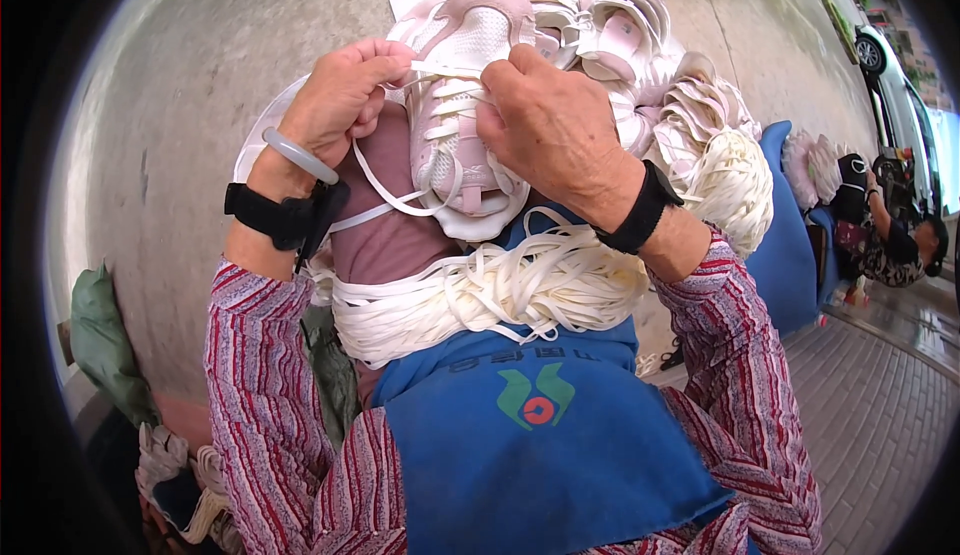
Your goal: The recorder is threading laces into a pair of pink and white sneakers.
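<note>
A white and pale pink shoe upper (475, 35) lies on my lap, its eyelet rows partly threaded with a flat white shoelace (385, 192). At the left edge of the upper, my left hand (345, 100) pinches the lace between thumb and fingers. A taut stretch of lace runs across to my right hand (555, 125), which is closed on it at the other edge; its fingertips are partly hidden. One loose length loops down below the left hand. Nearer to me, a thick bundle of cream shoelaces (490, 280) rests across my lap, over a blue apron (540, 465).
More shoe uppers (625, 30) are stacked beyond and to the right, beside another hank of laces (735, 185). A blue chair-like surface (785, 245) stands at right, with another person (905, 250) seated farther off. A green sack (105, 345) sits at left on the concrete floor (250, 15).
</note>
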Demonstrator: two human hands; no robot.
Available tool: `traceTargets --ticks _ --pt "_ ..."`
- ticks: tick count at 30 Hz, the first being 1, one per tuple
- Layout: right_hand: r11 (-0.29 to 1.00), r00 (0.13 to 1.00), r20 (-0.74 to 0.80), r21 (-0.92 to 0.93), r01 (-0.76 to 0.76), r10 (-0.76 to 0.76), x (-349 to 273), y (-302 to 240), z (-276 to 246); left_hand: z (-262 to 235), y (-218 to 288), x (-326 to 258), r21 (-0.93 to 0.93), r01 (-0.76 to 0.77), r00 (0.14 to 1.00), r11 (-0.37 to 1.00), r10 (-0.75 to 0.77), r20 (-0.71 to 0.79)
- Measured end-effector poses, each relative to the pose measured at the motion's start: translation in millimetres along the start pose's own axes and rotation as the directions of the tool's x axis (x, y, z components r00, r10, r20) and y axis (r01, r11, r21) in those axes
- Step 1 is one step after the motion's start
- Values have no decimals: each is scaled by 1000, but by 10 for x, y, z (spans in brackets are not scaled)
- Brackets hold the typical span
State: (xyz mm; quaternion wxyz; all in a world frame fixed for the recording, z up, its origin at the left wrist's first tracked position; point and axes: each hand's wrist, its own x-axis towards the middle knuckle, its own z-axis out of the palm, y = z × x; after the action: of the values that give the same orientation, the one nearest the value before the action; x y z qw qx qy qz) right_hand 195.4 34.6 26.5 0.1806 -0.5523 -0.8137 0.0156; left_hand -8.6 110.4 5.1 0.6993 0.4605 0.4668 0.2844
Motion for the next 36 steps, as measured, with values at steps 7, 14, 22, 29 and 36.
traceTargets --ticks 7,14,22,29,36 --pt "980 998 23 -189 68 -65 123 -146 76 -49 -52 7 -10 14 1000 1000 -14 27" --pt "903 984 31 394 -174 176 -126 274 -37 115 -5 -48 56 29 999 998 -31 24" --pt "963 998 -36 268 -36 48 -45 173 -24 125 26 -49 123 32 999 992 -33 12" --pt "992 1000 -18 123 -13 15 42 4 31 151 15 -30 126 6 1000 992 -6 5" --pt "643 943 307 698 -315 129 -149 496 -88 158 -43 11 109 -13 998 994 6 61"
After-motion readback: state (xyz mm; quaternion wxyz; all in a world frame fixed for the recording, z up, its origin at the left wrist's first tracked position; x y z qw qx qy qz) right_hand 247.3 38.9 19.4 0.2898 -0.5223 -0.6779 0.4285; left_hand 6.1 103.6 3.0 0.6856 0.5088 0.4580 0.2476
